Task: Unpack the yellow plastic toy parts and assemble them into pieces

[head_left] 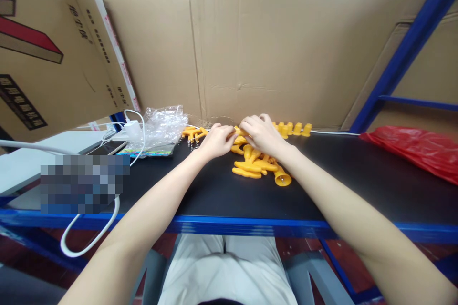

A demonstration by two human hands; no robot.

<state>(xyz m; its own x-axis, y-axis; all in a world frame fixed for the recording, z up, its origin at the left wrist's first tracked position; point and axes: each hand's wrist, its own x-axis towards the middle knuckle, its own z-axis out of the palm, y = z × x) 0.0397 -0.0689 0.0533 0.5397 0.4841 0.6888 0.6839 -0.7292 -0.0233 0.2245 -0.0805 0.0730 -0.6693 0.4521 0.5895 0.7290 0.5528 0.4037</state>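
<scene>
Far left, printed cardboard box (53, 62) leaning over a pale flat slab (26, 164); blurred patch in front of it, contents unreadable; white charger (132, 129) with looping white cable, just beside crumpled clear plastic wrap (162, 124); next, small yellow parts with metal springs (193, 132) lying near the back of the black tabletop (343, 181); left hand (219, 141) comes next, fingers bent, thumb and fingertips narrowed on a small yellow piece (240, 131) (mostly covered, shape hard to tell); that piece sits between the two hands, above the back of the yellow pile; right hand (263, 133) meets it from the other side, fingers curled and gripping the same piece, knuckles up; below and between the forearms, the yellow pile (248, 166), curved pieces overlapping, with a yellow cup-like part (283, 179) tipped at its right front, open end towards the camera; behind the right hand, a row of upright yellow parts (296, 129) near the cardboard backing (286, 52); far right, red plastic bag (415, 150), well apart from the pile, beside a slanting blue post (404, 52).
</scene>
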